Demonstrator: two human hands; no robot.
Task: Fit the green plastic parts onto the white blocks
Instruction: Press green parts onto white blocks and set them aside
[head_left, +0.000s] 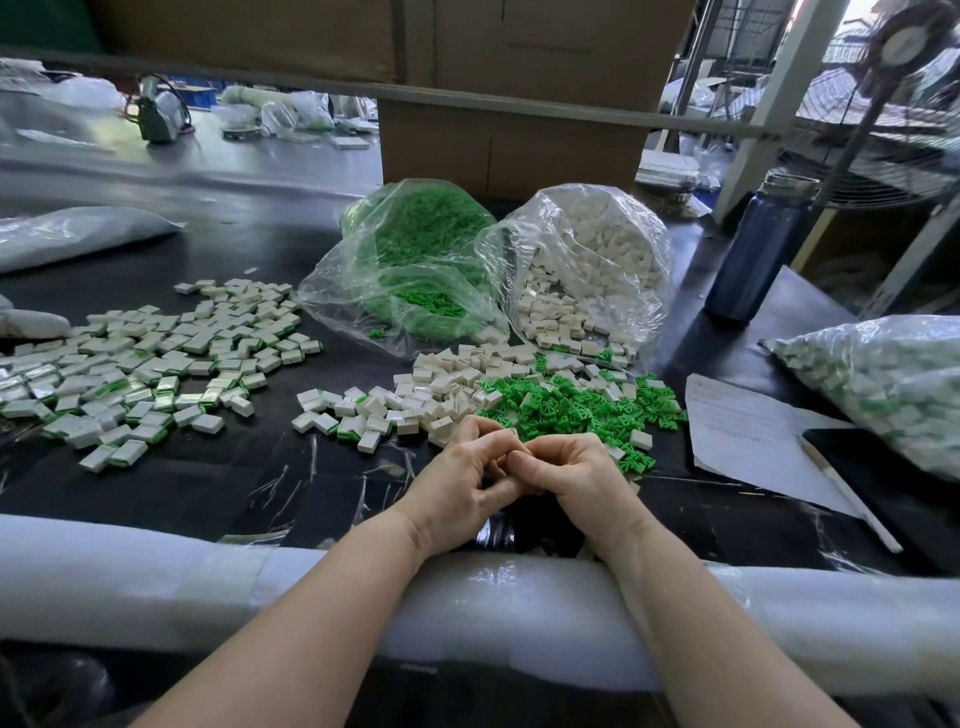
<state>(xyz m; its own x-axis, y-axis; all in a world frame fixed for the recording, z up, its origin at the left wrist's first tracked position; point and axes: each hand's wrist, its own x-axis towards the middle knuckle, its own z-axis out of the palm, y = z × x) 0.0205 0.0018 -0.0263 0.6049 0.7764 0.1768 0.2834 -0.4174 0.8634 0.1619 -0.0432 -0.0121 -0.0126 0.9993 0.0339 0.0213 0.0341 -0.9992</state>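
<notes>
Beside the loose green plastic parts (582, 405), left hand (462, 478) and right hand (571, 475) curl together, probably pressing one hidden piece home.

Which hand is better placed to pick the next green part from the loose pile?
The right hand, probably. The loose green parts lie just beyond its knuckles and to its right, while the left hand sits nearer the white blocks. Both hands are curled together now.

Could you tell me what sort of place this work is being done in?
Most likely a small factory or packing workshop: clear bags of green parts and white blocks spill onto a black bench, stacked cardboard cartons stand behind, and an industrial fan sits nearby.
</notes>
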